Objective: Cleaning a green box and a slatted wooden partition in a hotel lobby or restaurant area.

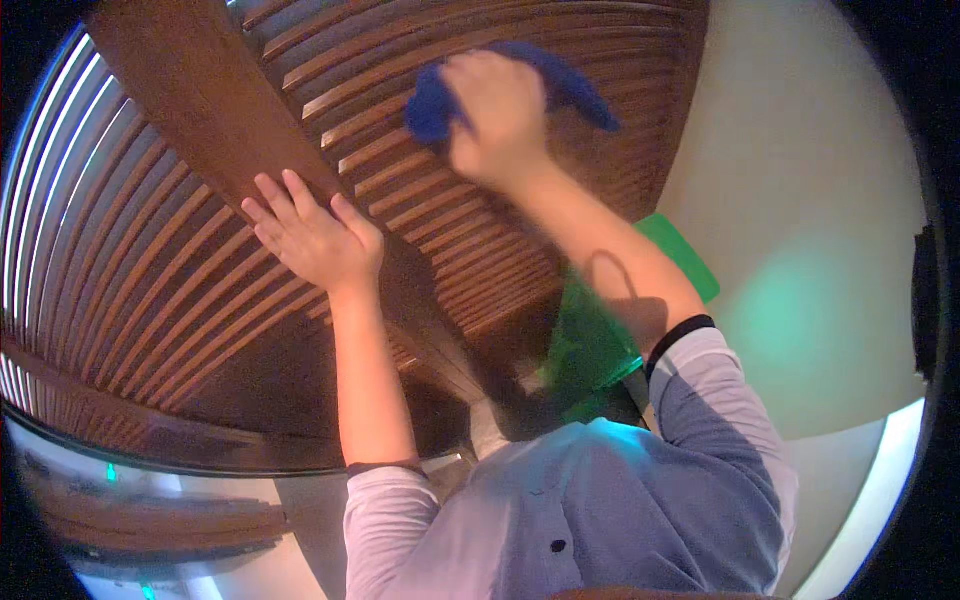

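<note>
- Up on the slatted wooden door (470, 230), the right hand (500, 115) closes around a bunched blue cloth (432, 105), pressing it to the slats.
- Lower left, the left hand (315, 235) lies open, fingers flat against the door's frame.
- Motion blurs the right hand; a green object (600, 340) sits half hidden behind that forearm.

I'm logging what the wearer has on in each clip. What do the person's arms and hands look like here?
Both hands are bare: no gloves, rings or watch show on the left hand or the right hand, which is blurred. The forearms are bare too. The pale lilac sleeves are pushed up toward the elbows, each ending in a dark cuff. Over them sits a blue-grey buttoned top.
</note>
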Demonstrator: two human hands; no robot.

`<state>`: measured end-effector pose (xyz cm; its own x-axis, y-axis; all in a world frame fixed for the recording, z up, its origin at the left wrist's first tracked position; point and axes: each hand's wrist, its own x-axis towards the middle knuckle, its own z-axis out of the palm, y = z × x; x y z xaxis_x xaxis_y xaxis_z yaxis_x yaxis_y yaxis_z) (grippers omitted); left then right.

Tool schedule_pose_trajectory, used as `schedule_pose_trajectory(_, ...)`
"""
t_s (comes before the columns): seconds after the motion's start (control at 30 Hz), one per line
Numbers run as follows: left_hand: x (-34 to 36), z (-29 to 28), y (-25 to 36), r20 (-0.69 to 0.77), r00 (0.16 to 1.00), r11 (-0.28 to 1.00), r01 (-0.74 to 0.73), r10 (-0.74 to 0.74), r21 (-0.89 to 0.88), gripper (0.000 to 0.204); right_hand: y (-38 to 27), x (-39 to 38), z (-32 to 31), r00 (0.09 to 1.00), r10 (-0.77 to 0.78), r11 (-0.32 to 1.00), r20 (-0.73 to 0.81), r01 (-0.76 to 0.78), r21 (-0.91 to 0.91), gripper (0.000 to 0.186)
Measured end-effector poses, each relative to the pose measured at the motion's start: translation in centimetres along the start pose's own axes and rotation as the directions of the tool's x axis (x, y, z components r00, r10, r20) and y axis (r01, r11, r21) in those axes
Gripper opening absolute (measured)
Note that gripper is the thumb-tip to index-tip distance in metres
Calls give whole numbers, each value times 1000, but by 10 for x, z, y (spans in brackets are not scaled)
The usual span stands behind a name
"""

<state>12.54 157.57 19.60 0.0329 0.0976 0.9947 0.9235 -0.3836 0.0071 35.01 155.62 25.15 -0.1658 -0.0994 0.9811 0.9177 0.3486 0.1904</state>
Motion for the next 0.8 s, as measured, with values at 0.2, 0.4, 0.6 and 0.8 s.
schedule_pose_trajectory(0.2, 1, 6, 7, -12, 1000, 1000, -25, 25, -2, 64, -87, 8, 34, 996, 68, 979, -59, -55, 194, 41)
schedule_pose_trajectory(0.4, -9, 8, 7, -31, 999, 997, -42, 44, 65, 62, -10, -12, 2, 999, 34, 984, 31, -39, 173, 45)
schedule_pose_trajectory(0.6, -11, 14, 4, -58, 997, 995, -51, 56, 89, 60, 138, -32, -60, 987, 134, 988, 90, -126, -89, 43)
schedule_pose_trajectory(0.8, -9, 15, 9, -35, 999, 995, -26, 29, 95, 64, 114, -51, -38, 974, 222, 964, -47, -226, -139, 58)
